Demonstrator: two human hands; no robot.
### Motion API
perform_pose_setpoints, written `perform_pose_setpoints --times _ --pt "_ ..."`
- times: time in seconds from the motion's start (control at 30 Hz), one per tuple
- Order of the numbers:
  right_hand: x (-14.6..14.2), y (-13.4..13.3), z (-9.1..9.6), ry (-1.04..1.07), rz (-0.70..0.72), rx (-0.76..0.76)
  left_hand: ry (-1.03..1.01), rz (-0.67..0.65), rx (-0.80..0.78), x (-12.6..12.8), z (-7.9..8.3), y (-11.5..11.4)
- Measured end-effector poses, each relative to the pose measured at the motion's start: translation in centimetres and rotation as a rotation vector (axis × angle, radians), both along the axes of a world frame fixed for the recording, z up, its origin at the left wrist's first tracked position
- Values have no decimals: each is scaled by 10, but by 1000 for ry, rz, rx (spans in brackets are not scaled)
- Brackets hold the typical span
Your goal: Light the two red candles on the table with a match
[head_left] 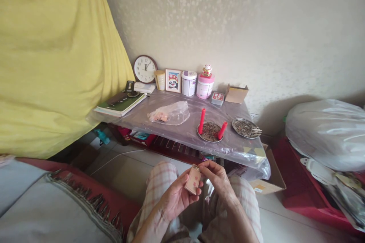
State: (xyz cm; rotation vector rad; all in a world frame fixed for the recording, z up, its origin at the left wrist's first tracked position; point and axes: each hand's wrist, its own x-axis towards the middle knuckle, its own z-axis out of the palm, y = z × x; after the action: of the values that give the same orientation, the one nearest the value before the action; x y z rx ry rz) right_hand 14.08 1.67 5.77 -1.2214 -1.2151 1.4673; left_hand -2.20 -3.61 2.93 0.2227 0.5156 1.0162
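Observation:
My left hand (pixel 173 195) is closed around a small pink matchbox (pixel 192 179), held upright over my lap with its drawer slid partly out at the top. My right hand (pixel 217 176) sits just to the right, its fingertips pinched at the open top of the box; what they pinch is too small to make out. On the low table in front, two red candles (pixel 202 120) stand in a round metal dish (pixel 209 132), one upright and one leaning. A second dish (pixel 244 127) to its right holds several spent matches.
The plastic-covered table (pixel 182 129) also bears a clear bag (pixel 171 114), books (pixel 121 102), a clock (pixel 145 68), tins, a framed picture and a cardboard box (pixel 236 93). A yellow curtain hangs left. A large plastic sack (pixel 325 133) lies right. A cushion is at lower left.

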Motion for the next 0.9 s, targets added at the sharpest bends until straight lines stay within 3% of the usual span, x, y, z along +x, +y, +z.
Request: perform_pose_setpoints --times 0.17,0.27,0.37,0.47,0.63,0.9 --pt "1 5 -5 -95 19 92 -18 -4 -10 -3 -6 0" --pt "5 7 -2 -248 67 261 -8 -1 -51 -5 -5 -1" --pt "10 7 8 -371 195 479 15 -4 -83 -7 -3 -2" --pt "15 8 19 -467 341 584 26 -23 -94 -8 -3 -3" --pt "19 7 23 -548 460 622 45 -53 -79 -10 -5 -8" --pt "19 5 18 -573 512 584 91 -79 -58 -13 -2 -15"
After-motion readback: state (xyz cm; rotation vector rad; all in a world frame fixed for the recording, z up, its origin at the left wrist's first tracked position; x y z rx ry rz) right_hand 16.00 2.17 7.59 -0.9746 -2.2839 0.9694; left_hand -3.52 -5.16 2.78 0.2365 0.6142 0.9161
